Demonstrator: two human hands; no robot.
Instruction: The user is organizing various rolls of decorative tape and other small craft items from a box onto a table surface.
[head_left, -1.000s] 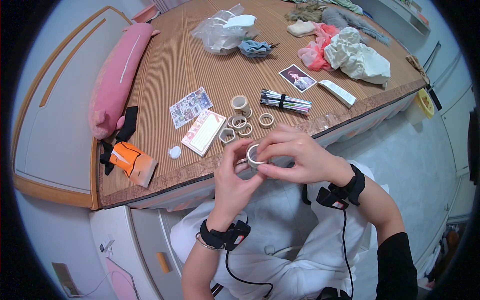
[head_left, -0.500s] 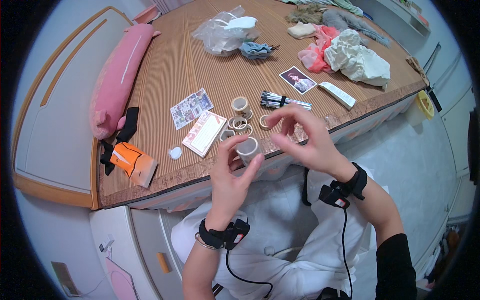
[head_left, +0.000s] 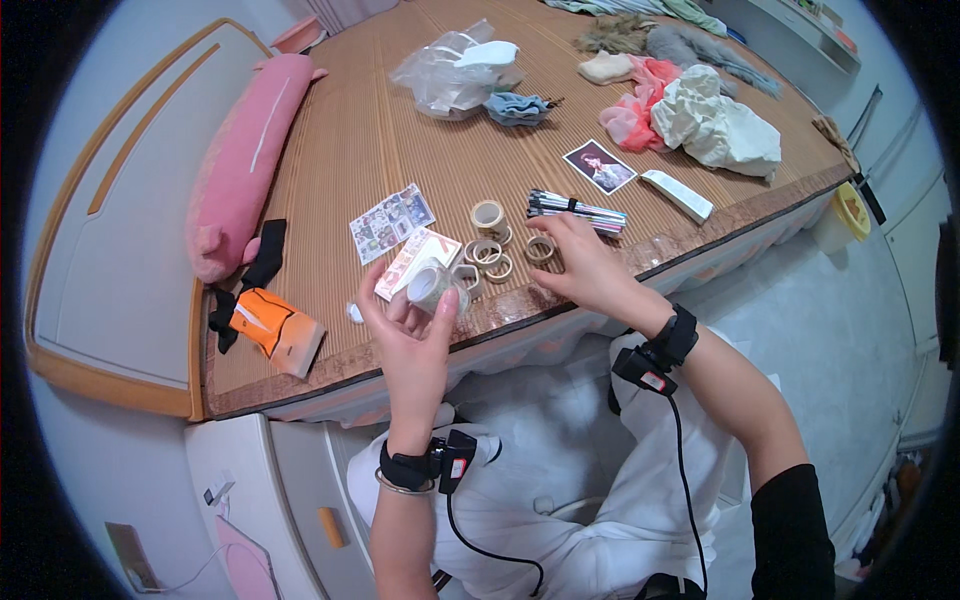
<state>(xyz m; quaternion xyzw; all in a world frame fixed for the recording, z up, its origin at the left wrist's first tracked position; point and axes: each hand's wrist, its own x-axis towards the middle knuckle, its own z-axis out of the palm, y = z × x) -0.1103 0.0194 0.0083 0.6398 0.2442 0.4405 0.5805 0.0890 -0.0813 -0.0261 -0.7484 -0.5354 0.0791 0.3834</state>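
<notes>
My left hand (head_left: 408, 325) is closed round a clear, short cylinder (head_left: 432, 286) with a pale rim, perhaps a wide roll of tape, tilted above the bed's near edge. Beneath it lies a pink-edged paper pad (head_left: 420, 260). My right hand (head_left: 590, 265) has its thumb and fingers apart around a small tape roll (head_left: 540, 250) lying on the mat; whether they touch it I cannot tell. Between the hands stand a tall tape roll (head_left: 488, 218) and several thin tape rings (head_left: 486, 255). A banded bundle of pens (head_left: 575, 212) lies just beyond my right fingers.
A sticker sheet (head_left: 392, 222), a photo card (head_left: 600, 166) and a white box (head_left: 677, 196) lie farther back. At left are an orange packet (head_left: 277, 332) and a pink plush (head_left: 250, 170). A plastic bag (head_left: 445, 75) and white cloth (head_left: 715, 125) lie behind.
My left hand has moved left with the clear cylinder, now over the paper pad. My right hand has come down to the small tape roll on the mat.
</notes>
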